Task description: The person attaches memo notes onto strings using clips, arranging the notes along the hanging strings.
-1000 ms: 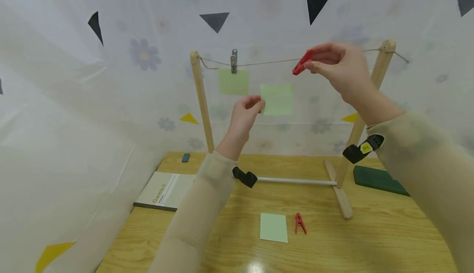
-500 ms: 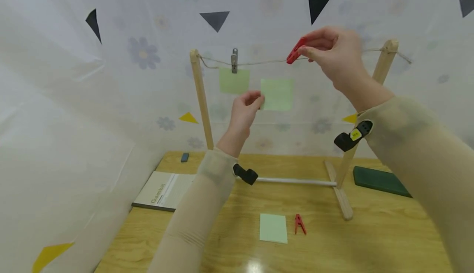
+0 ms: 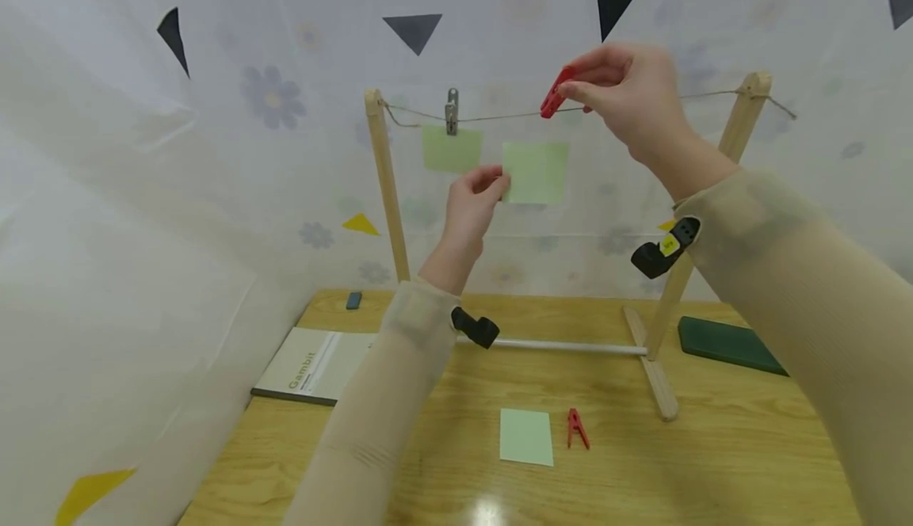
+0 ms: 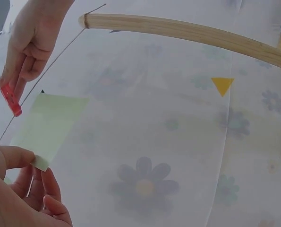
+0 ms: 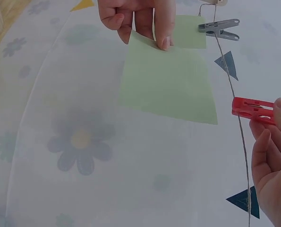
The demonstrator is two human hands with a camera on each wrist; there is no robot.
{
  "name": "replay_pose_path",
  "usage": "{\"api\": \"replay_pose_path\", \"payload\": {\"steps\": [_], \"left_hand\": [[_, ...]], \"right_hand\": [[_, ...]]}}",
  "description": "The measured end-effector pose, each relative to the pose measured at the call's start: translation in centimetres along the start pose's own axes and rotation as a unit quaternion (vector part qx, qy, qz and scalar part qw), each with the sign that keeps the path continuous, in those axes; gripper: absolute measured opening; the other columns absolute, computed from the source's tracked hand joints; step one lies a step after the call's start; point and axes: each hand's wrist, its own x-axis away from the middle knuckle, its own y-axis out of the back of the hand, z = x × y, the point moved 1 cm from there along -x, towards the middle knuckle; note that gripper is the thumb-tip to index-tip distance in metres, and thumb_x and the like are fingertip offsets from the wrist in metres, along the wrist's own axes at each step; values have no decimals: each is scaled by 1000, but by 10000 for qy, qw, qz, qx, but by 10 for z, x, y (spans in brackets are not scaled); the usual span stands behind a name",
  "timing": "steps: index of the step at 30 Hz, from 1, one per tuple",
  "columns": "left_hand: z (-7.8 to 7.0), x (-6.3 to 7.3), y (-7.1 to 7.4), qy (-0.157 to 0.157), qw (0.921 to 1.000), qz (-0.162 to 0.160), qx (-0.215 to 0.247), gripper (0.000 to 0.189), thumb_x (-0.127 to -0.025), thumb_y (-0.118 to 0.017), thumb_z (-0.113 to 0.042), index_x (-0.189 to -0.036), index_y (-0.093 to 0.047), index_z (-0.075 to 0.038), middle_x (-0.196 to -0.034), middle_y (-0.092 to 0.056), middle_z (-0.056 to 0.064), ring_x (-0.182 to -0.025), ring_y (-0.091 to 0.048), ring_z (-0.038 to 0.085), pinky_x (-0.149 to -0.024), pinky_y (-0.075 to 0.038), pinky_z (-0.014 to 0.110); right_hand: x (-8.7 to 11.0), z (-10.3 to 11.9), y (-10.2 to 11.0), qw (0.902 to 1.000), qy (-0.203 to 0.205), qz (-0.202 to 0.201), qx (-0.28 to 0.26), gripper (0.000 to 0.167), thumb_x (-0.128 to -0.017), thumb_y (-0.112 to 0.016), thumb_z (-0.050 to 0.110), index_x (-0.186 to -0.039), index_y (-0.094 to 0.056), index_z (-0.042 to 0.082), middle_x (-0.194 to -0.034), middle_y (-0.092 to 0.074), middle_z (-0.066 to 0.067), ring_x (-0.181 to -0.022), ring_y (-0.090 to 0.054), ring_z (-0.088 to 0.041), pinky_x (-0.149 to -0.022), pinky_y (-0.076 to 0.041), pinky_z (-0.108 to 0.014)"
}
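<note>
My left hand (image 3: 472, 205) pinches the left edge of a pale green paper square (image 3: 536, 173), which hangs just below the string (image 3: 509, 117). Between thumb and fingers of my right hand (image 3: 631, 102) is a red clothespin (image 3: 555, 94), its tip overlapping the string above that paper. In the right wrist view the red clothespin (image 5: 253, 109) lies across the string, and the paper (image 5: 171, 82) is apart from it. To the left, a grey metal clip (image 3: 452, 112) on the string holds another green paper (image 3: 452, 150).
Wooden posts (image 3: 387, 185) carry the string at both ends, joined low by a white rod (image 3: 563, 345). On the table (image 3: 428, 463) lie a green paper pad (image 3: 526, 436), a second red clothespin (image 3: 578, 429), a Gambit book (image 3: 307, 367) and a dark green case (image 3: 727, 344).
My right hand has moved left and up, bringing the red clothespin to the string. The left hand has raised the paper slightly toward the string.
</note>
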Motion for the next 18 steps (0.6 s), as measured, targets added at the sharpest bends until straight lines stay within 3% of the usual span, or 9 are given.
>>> {"api": "replay_pose_path", "payload": {"steps": [7, 14, 18], "left_hand": [[-2, -2, -2, 28, 9999, -50, 108, 24, -96, -65, -15, -118, -68, -4, -110, -67, 6, -90, -58, 10, -89, -49, 28], [2, -3, -1, -17, 9996, -222, 182, 25, -96, -65, -16, -118, -68, -4, -109, -66, 4, -95, -58, 11, -94, -49, 32], [2, -4, 0, -97, 9994, -289, 191, 25, -96, -66, -16, -117, -69, -4, -106, -66, 3, -95, -58, 11, -88, -48, 26]], "right_hand": [[-3, 4, -3, 9991, -25, 40, 411, 35, -86, -76, 30, -114, -72, 11, -92, -71, 14, -86, -62, -10, -74, -46, -22], [-4, 7, -8, 9971, -431, 256, 581, 35, -86, -76, 34, -114, -73, 14, -91, -71, 13, -88, -58, -11, -75, -45, -23], [-3, 6, -10, 9961, -465, 345, 668, 33, -86, -76, 34, -113, -74, 14, -88, -71, 14, -84, -57, -13, -70, -45, -23]]}}
